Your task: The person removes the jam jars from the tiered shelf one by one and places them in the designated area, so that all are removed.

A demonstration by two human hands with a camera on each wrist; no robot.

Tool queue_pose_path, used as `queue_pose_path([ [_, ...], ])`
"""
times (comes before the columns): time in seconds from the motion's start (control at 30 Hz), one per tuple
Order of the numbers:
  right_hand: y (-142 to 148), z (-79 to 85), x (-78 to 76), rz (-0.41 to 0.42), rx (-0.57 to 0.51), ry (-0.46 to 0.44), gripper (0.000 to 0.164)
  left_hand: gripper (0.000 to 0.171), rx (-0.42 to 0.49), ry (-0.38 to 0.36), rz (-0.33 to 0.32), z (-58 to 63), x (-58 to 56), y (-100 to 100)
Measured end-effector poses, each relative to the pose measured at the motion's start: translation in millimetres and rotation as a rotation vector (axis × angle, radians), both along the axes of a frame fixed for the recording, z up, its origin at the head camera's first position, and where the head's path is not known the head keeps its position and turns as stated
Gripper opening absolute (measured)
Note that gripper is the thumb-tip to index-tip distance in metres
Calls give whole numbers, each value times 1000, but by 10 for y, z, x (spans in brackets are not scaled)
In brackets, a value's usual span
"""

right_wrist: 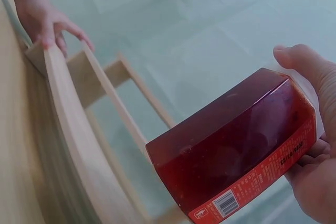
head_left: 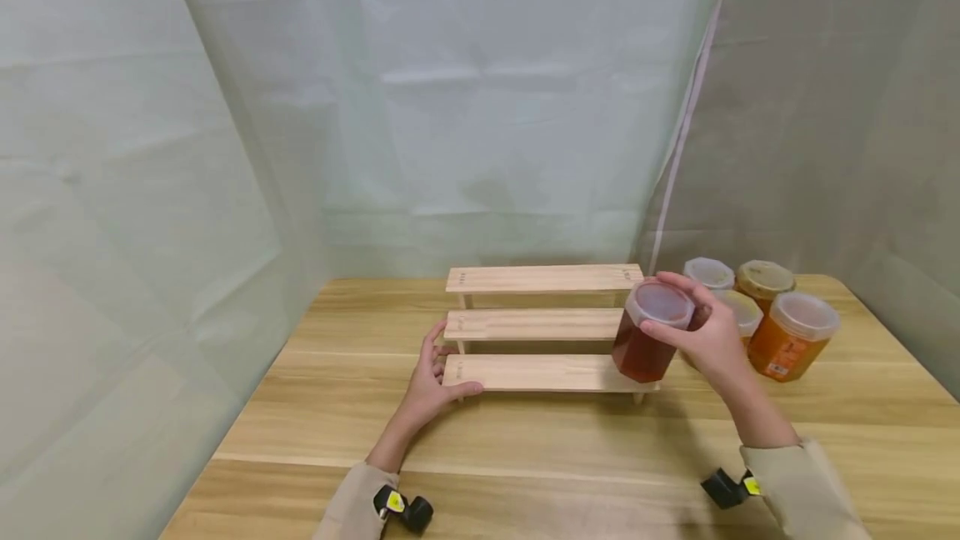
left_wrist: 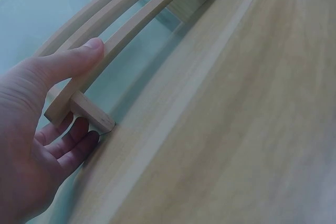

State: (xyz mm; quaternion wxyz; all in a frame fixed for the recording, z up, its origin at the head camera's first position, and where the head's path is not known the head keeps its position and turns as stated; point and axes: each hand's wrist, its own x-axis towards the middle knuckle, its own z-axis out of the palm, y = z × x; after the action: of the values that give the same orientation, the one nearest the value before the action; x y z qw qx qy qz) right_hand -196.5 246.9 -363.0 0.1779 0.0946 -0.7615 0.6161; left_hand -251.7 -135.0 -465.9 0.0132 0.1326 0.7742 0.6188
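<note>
A three-step wooden display rack (head_left: 525,372) stands on the table. My left hand (head_left: 429,390) grips the rack's left end; in the left wrist view its thumb (left_wrist: 84,57) lies on the lowest shelf while the other fingers curl beneath, near a short leg (left_wrist: 92,113). Over the right end of the lowest shelf, my right hand (head_left: 716,344) holds a lidded jar of dark red contents (head_left: 641,350), thumb and fingers around its lid. The jar (right_wrist: 231,145) is tilted, with a red label and barcode showing. Whether its base touches the shelf, I cannot tell.
Right of the rack, several lidded jars stand grouped: an orange one with a label (head_left: 791,344) in front, one with a yellowish lid (head_left: 765,277) behind, others partly hidden by my right hand. Pale cloth (head_left: 487,107) hangs behind the wooden table (head_left: 480,448).
</note>
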Motion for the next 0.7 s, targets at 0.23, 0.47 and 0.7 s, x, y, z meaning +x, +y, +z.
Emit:
queue_pose_path([
  [0.23, 388, -21, 189, -65, -84, 15, 60, 112, -9, 2, -2, -28, -12, -11],
  [0.47, 706, -111, 365, -131, -63, -38, 58, 113, -5, 10, 10, -16, -5, -24],
  [0.7, 945, -221, 506, -161, -138, -67, 60, 113, -9, 19, -5, -20, -6, -15],
])
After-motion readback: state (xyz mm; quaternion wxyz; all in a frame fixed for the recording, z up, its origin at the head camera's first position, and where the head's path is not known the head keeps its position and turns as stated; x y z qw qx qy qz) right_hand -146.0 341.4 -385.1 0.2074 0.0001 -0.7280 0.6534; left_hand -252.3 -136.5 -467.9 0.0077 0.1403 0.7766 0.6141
